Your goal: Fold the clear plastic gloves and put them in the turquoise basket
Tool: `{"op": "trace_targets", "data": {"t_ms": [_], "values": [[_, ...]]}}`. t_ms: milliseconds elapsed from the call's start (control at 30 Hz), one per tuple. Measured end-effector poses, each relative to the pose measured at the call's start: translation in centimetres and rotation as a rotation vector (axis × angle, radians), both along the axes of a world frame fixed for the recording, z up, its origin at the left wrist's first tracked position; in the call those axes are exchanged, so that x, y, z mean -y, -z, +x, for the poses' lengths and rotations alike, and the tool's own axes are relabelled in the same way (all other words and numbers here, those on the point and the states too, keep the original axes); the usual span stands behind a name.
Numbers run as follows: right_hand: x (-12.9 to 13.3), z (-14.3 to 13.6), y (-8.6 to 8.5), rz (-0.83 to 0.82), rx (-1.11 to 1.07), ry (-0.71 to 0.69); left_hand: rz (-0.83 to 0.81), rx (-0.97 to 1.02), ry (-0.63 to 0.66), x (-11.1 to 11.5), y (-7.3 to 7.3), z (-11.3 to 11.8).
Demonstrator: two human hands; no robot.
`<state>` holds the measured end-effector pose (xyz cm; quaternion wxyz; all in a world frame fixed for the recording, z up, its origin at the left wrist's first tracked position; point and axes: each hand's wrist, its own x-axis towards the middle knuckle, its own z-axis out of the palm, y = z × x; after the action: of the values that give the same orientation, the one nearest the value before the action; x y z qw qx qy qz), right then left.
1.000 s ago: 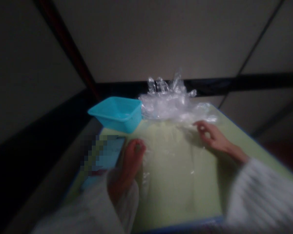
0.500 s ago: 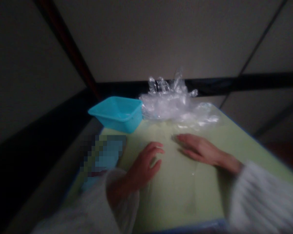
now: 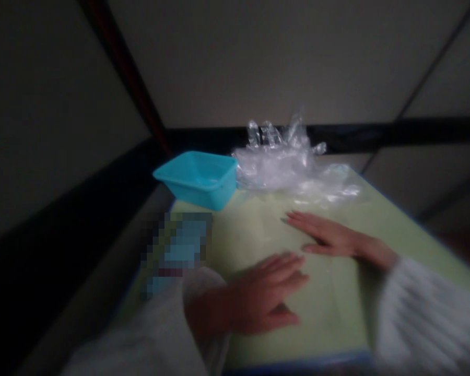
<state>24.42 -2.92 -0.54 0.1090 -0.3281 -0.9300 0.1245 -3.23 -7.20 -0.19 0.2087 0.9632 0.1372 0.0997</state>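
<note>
L hand [image 3: 258,300] & R hand [image 3: 332,235] palm-down, fingers [image 3: 284,265] extended w/ no grip; clear film [image 3: 323,297] (v. faint) flat beneath them on desk [image 3: 391,219].

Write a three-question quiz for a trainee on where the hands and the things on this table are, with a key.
1. Multiple choice: what colour is the tub beside the crumpled clear plastic?
a) red
b) turquoise
c) white

2. True or false: the left hand is closed around the tub.

3. Fill in: of the person's two hands, the ____ one is nearer the crumpled clear plastic.

Key:
1. b, turquoise.
2. False; its fingers are stretched out over the table, apart from the tub.
3. right; the right hand lies farther up the table, just below the plastic in the picture.
</note>
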Motion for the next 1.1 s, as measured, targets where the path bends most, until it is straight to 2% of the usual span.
{"op": "trace_targets", "data": {"t_ms": [67, 167, 300, 367, 433, 533, 633, 767, 900, 1100], "values": [[0.1, -0.1, -0.6, 0.035, -0.02, 0.008, 0.02, 0.005, -0.032, -0.7, -0.6, -0.5], [0.9, -1.4, -1.4, 0.1, -0.089, 0.0, 0.084, 0.041, -0.142, -3.0, -1.4, -2.0], [2.8, -4.8, -1.7, 0.036, -0.136, -0.203, 0.076, 0.118, -0.41, -5.5, -2.4, -4.8], [3.9, -6.4, -1.4, -0.021, -0.1, -0.293, 0.062, 0.169, -0.535, -5.8, -2.7, -6.0], [4.7, -7.4, -1.0, -0.075, -0.056, -0.344, 0.044, 0.196, -0.595, -5.6, -2.7, -6.6], [5.4, -7.9, -0.7, -0.134, 0.007, -0.392, 0.008, 0.19, -0.56, -5.0, -1.6, -6.5], [5.6, -7.7, -0.7, -0.156, 0.035, -0.425, -0.025, 0.169, -0.477, -4.6, 0.1, -5.2], [5.7, -7.3, -0.6, -0.166, 0.009, -0.43, -0.04, 0.13, -0.302, -4.6, 1.5, -3.4], [5.8, -7.4, -0.5, -0.17, -0.028, -0.447, 0.085, 0.027, -0.177, -5.0, 1.7, -2.9], [6.1, -7.6, -0.9, -0.221, -0.046, -0.47, 0.182, -0.068, -0.215, -5.0, 1.3, -3.0]]}}
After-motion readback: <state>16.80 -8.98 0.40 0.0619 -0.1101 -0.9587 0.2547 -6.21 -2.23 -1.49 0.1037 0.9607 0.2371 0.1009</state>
